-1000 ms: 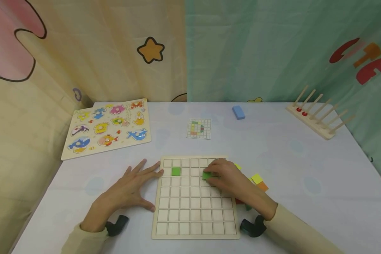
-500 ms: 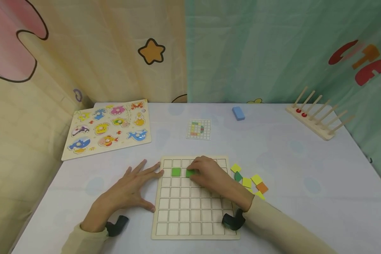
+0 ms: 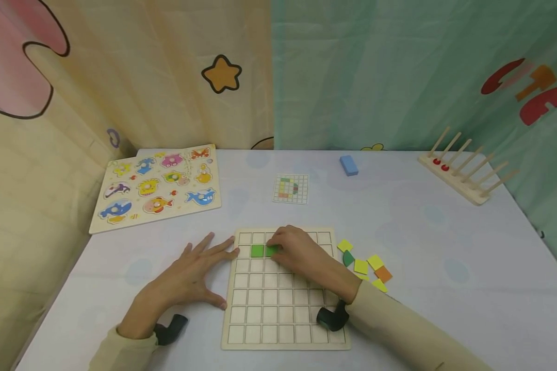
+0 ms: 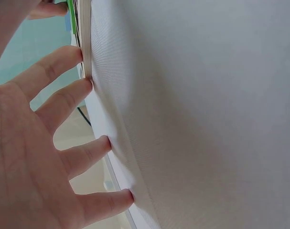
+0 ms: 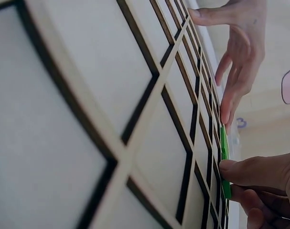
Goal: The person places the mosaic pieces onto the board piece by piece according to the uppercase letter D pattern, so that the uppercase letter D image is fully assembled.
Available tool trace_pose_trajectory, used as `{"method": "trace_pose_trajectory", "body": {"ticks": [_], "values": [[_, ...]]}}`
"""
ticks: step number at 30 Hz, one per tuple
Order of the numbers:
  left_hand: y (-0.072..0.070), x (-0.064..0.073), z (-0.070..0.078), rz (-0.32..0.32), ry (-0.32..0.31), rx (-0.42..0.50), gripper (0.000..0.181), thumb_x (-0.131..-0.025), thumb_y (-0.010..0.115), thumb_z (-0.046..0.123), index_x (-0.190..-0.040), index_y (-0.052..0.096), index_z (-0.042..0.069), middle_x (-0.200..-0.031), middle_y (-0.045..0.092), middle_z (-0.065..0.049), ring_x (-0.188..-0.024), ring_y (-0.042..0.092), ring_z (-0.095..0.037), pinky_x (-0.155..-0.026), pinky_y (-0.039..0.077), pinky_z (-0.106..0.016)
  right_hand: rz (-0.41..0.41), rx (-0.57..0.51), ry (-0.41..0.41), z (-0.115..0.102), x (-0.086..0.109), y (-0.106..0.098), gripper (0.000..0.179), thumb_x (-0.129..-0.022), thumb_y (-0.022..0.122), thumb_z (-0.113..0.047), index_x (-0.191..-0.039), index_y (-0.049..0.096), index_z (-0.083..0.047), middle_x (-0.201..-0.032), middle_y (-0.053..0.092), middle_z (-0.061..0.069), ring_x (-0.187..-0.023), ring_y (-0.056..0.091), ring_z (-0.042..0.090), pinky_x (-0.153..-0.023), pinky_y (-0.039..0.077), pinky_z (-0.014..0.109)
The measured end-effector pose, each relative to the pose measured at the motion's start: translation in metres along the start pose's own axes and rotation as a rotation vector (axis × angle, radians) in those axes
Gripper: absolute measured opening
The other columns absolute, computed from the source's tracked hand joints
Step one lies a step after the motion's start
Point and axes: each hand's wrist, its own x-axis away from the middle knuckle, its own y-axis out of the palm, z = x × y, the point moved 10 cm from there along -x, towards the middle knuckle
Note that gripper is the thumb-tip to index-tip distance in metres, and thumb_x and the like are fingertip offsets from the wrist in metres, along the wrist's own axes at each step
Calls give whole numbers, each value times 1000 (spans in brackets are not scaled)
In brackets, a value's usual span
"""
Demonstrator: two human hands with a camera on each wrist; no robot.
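A pale wooden grid board [image 3: 285,314] lies flat on the table. One green square tile [image 3: 257,251] sits in its second row from the back, near the left side. Just right of that tile, my right hand [image 3: 304,253] pinches another green square tile [image 3: 272,251] between thumb and fingers, over the neighbouring cell. The right wrist view also shows the pinched tile [image 5: 226,188] at the fingertips. My left hand [image 3: 185,278] is spread at the board's left edge, thumb and some fingertips touching the rim. In the left wrist view its fingers [image 4: 70,102] are straight.
Yellow, orange and dark green tiles [image 3: 361,266] lie loose right of the board. Behind it is a small pattern card [image 3: 290,188]. A sea-animal peg puzzle [image 3: 158,188] stands back left, a blue block [image 3: 348,165] at the back, and a wooden peg rack [image 3: 455,178] back right.
My right hand has moved left across the board with the green tile, coming beside the green tile lying there. The loose tiles on the right came into sight. My left hand stayed put.
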Motion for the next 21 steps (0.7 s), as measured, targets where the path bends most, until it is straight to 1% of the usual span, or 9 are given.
{"method": "trace_pose_trajectory", "body": {"ticks": [5,14,21], "values": [[0,0,0,-2,-4,7,107,-54,87,60,-147,48,23,-161,27,2,-148,12,-42,-109,11,-74,-1,6,-11,-1,-1,1,24,-85,73,-4,-109,75,-4,-105,70,5,-101,62,19,-88,53,35],[-1,0,0,-1,-7,-1,108,-53,86,60,-147,48,22,-161,28,1,-147,12,-42,-109,11,-74,-17,13,24,2,-1,2,26,-86,74,-7,-112,74,-5,-109,70,5,-103,62,18,-89,53,33],[0,0,-1,-7,-14,1,108,-53,85,61,-147,48,23,-161,27,1,-148,11,-42,-109,11,-74,-19,14,36,2,0,2,27,-86,74,-7,-113,73,-5,-110,70,5,-104,61,18,-89,53,33]]}}
